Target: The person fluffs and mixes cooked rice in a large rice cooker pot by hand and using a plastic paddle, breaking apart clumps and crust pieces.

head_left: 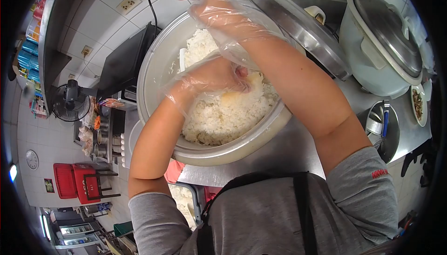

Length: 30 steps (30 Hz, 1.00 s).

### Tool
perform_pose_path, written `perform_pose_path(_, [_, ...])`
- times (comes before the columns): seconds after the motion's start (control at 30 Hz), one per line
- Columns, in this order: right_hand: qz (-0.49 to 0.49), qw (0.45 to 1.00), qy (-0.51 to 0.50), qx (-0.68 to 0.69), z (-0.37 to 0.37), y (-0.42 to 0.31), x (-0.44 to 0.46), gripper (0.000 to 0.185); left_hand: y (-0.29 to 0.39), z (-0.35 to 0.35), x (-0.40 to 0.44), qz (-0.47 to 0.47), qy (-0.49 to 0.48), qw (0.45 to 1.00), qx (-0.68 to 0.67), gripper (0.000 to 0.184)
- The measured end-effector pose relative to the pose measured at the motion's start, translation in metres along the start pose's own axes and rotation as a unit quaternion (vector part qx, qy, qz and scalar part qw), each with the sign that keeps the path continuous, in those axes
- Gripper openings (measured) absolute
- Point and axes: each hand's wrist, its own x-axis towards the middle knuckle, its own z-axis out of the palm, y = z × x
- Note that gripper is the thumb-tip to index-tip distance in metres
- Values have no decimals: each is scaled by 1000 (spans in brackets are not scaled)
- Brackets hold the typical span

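Note:
A large round pot [149, 69] holds white rice [219, 120], with a yellowish patch near the hand. My left hand [219, 76], in a loose clear plastic glove, is low over the rice with its fingers curled; what they hold is hidden. The glove on my right hand [212, 8] is also clear and loose. That hand is above the pot's far side, fingers stretched toward the left, holding nothing visible. My right forearm crosses above the rice, close to my left fingertips. A white handle-like piece [182, 60] stands at the rice's left edge.
A metal lid [298, 29] leans at the pot's right. Beyond it stand a closed rice cooker [372, 45], a metal container [391, 134] with utensils and a small dish of food [417, 106]. More rice [181, 199] lies in a container below the steel counter [298, 148].

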Motion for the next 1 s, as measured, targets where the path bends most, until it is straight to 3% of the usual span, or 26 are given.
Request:
perform_pose_path(0.07, [-30,999,15,9,1,4,0,45,-2,1,0,-25,-29,999,5,32])
perform_pose_path(0.27, [-3,1000,16,-2,3,0,-4,39,-3,14,-2,-36,7,999,11,26])
perform_pose_path(0.37, [-3,999,22,-28,6,1,-1,40,-6,17,-3,2,88,994,-58,28])
perform_pose_path(0.47, [-4,1000,14,-20,8,6,0,40,-3,22,1,80,78,993,-41,33])
perform_pose_path(0.67, [-25,999,0,-49,3,4,-2,40,-3,35,19,47,79,994,54,17])
perform_pose_path(0.77, [-13,999,7,-30,5,3,-3,40,-1,38,21,17,56,995,77,18])
perform_pose_path(1.0, [-17,999,-9,-28,3,5,0,40,-9,28,17,4,107,986,131,29])
